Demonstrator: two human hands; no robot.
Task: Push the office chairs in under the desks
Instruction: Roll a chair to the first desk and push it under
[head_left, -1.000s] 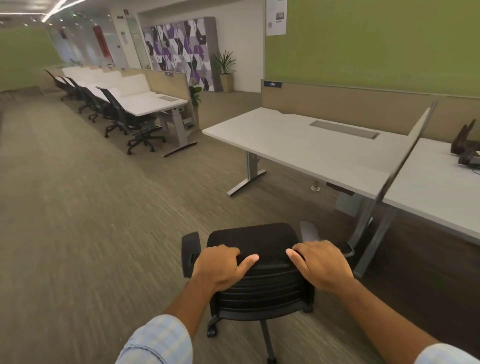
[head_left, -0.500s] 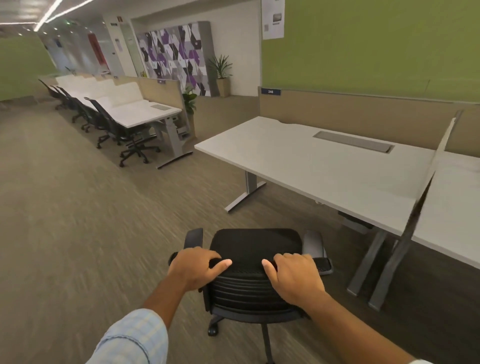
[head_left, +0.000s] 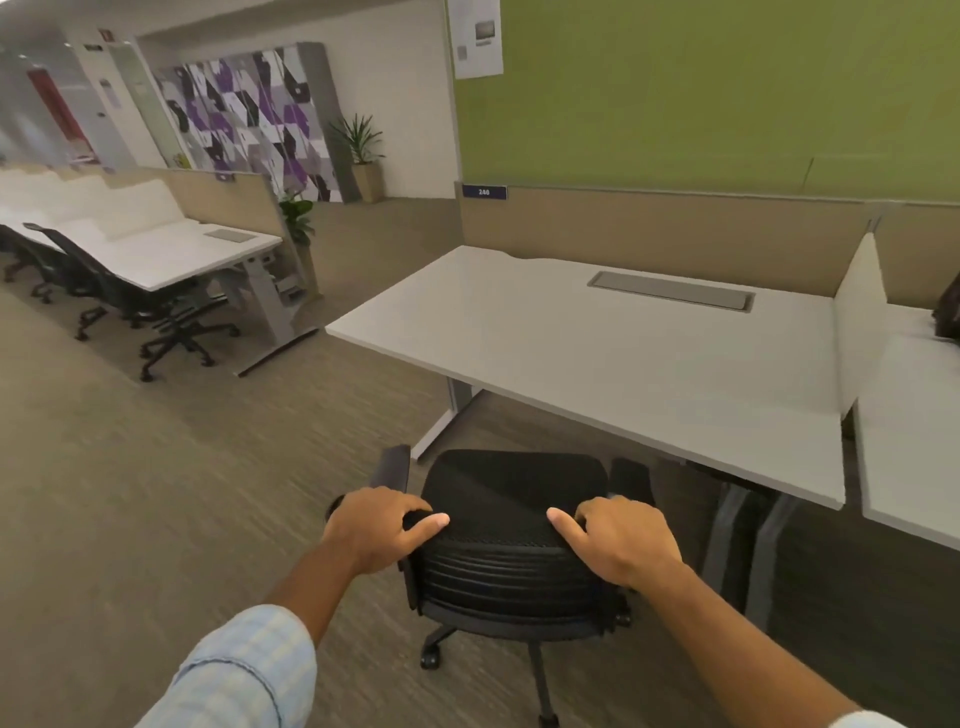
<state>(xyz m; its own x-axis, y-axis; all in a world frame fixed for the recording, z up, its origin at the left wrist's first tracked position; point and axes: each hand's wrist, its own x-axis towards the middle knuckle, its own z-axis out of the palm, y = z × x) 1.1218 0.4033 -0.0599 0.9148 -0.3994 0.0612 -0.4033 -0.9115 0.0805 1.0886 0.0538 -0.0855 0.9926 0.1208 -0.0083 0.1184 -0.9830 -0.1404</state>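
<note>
A black mesh office chair (head_left: 511, 493) stands on the carpet right in front of me, its seat facing a white desk (head_left: 623, 353). My left hand (head_left: 379, 530) grips the left side of the backrest's top edge. On the right side of that edge my right hand (head_left: 618, 540) holds on too. The chair's front sits just short of the desk's near edge, between the desk's left leg (head_left: 447, 415) and its right legs (head_left: 748, 525). The armrests flank the seat.
A second white desk (head_left: 909, 441) adjoins on the right behind a white divider panel (head_left: 860, 322). Far left, a row of desks (head_left: 171, 260) has several black chairs (head_left: 130, 291) at it. Tan partition and green wall stand behind. Open carpet lies to the left.
The chair has rolled closer to the desk, and the view has swung to face the desk more squarely. Both hands stay on the backrest.
</note>
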